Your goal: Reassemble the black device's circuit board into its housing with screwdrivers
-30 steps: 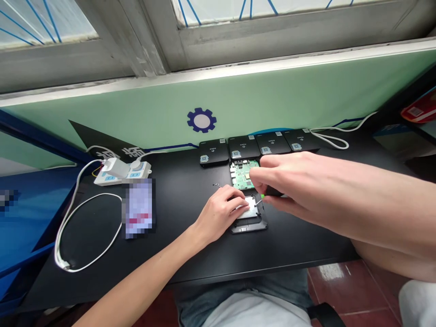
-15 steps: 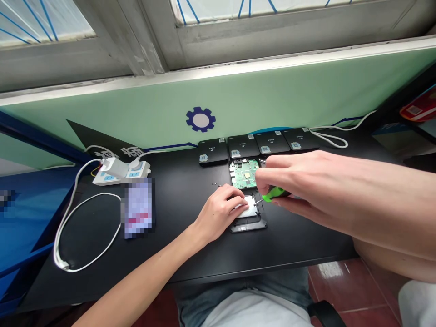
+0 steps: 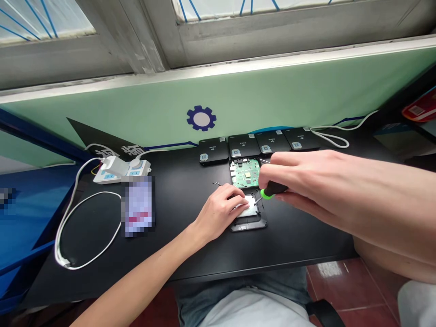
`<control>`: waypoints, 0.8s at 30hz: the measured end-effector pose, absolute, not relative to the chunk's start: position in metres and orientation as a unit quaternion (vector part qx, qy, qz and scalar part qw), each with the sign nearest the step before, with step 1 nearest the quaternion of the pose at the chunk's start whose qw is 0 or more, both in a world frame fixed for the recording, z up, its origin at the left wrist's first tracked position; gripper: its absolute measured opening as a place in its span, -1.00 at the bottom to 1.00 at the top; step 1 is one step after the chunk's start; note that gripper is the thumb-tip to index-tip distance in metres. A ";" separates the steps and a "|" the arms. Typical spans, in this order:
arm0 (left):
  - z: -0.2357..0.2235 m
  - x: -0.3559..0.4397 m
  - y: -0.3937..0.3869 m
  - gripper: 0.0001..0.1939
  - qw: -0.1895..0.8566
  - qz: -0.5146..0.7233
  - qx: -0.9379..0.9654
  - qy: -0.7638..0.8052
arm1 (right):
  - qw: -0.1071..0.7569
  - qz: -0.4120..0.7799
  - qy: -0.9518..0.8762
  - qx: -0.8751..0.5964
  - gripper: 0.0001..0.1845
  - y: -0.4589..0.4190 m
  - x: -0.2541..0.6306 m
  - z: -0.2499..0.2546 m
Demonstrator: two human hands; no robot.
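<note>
My right hand (image 3: 289, 181) is closed around a screwdriver (image 3: 267, 194) with a black and green handle. Its thin shaft slants down to the right edge of a silvery-white metal plate (image 3: 251, 210). The plate lies inside an opened black plastic case half (image 3: 250, 225) on the table. From the left, my left hand (image 3: 221, 209) presses its bent fingers and thumb together onto the plate, holding it down. Just beyond the case half is a green circuit board (image 3: 247, 175), partly covered by my right hand. Several tiny screws (image 3: 216, 183) lie left of the board.
Several closed black boxes (image 3: 214, 151) stand in a row along the green partition (image 3: 143, 113). To the left are a white power strip (image 3: 121, 171), a looped white cable (image 3: 90, 195) and a blurred bluish packet (image 3: 138, 206). Another white cable (image 3: 335, 141) lies at the back right.
My right hand has shifted slightly to the right and turned on the screwdriver, so more of the black handle shows. My left hand stays on the plate.
</note>
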State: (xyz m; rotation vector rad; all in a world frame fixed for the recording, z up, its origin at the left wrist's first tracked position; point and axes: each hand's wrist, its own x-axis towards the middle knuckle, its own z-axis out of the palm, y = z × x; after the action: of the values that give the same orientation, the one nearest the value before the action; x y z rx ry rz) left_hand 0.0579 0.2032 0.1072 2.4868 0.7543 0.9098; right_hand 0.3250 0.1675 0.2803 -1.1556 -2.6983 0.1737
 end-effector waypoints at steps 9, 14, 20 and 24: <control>0.106 0.057 0.203 -0.86 0.188 0.327 0.887 0.268 | 0.090 0.061 -0.906 -0.410 -0.79 0.171 0.314 0.288; 0.106 0.057 0.203 -0.87 0.185 0.324 0.889 0.265 | 0.093 0.055 -0.907 -0.408 -0.80 0.171 0.314 0.286; 0.105 0.057 0.203 -0.90 0.184 0.332 0.887 0.264 | 0.104 0.078 -0.909 -0.397 -0.81 0.161 0.314 0.295; 0.105 0.057 0.204 -0.90 0.191 0.327 0.887 0.263 | 0.095 0.088 -0.904 -0.407 -0.82 0.168 0.316 0.291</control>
State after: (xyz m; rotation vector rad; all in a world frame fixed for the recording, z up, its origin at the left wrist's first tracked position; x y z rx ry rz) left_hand 0.0570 0.2036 0.1048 2.4912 0.7384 0.9197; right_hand 0.3163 0.1677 0.2912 -1.2080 -2.6801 0.2597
